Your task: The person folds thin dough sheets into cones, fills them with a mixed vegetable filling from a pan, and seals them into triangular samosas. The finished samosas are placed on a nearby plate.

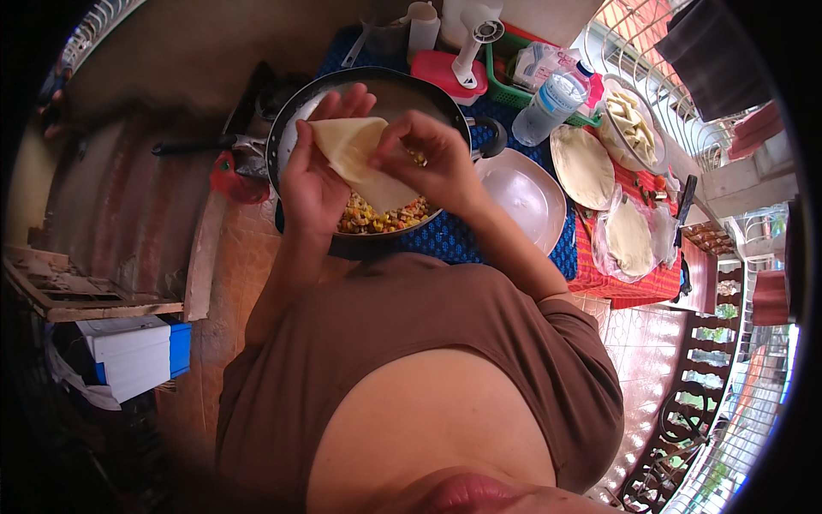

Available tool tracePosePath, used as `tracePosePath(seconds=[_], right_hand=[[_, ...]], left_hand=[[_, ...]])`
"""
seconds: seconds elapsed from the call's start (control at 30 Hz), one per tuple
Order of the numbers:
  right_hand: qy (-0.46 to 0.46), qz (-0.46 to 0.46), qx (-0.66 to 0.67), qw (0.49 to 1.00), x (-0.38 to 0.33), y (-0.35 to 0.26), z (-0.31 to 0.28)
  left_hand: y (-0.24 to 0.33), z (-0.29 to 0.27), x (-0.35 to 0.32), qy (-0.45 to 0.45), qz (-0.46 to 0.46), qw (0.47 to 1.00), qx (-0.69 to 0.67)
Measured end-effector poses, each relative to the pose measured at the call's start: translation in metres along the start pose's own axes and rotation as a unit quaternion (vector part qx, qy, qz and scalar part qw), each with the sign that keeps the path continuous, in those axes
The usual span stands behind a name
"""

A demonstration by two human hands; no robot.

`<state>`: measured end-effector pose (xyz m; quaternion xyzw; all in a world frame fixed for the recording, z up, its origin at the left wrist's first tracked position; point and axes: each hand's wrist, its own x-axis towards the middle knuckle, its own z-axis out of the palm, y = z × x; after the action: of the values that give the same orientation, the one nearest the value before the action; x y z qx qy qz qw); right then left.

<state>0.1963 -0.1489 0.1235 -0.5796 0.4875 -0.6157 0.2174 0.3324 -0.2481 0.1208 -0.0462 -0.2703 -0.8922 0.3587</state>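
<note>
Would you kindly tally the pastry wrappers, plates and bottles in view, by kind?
Pastry wrappers: 3, namely the folded wrapper between the left hand and right hand, and two flat rounds.
White plates: 1.
Plastic bottles: 1.
Total: 5.

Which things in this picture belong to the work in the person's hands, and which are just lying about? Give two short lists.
In use:
left hand and right hand, both holding the folded pastry sheet
pan of mixed filling

Lying about:
water bottle
empty white plate
flat round pastry sheets
green basket
white and blue box
</note>
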Motion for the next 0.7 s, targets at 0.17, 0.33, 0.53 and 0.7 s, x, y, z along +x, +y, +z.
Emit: tracePosePath(seconds=[0.17, 0.33, 0.53, 0.7], right_hand=[[-0.195, 0.043, -0.332, 0.922, 0.017, -0.003, -0.055], [-0.414, 0.078, -0.522, 0.742, 0.007, 0.015, -0.048], [-0.383, -0.004, -0.611, 0.693, 0.012, -0.011, -0.05], [-0.301, 0.034, -0.654, 0.693, 0.02, 0.017, -0.067]], left_hand=[[0.042, -0.066, -0.001, -0.025, -0.007, 0.974, -0.224], [0.063, -0.081, 0.003, 0.026, 0.034, 0.971, -0.235], [0.052, -0.081, 0.005, 0.033, 0.006, 0.966, -0.257], [0.025, -0.082, 0.009, -0.01, -0.037, 0.964, -0.263]])
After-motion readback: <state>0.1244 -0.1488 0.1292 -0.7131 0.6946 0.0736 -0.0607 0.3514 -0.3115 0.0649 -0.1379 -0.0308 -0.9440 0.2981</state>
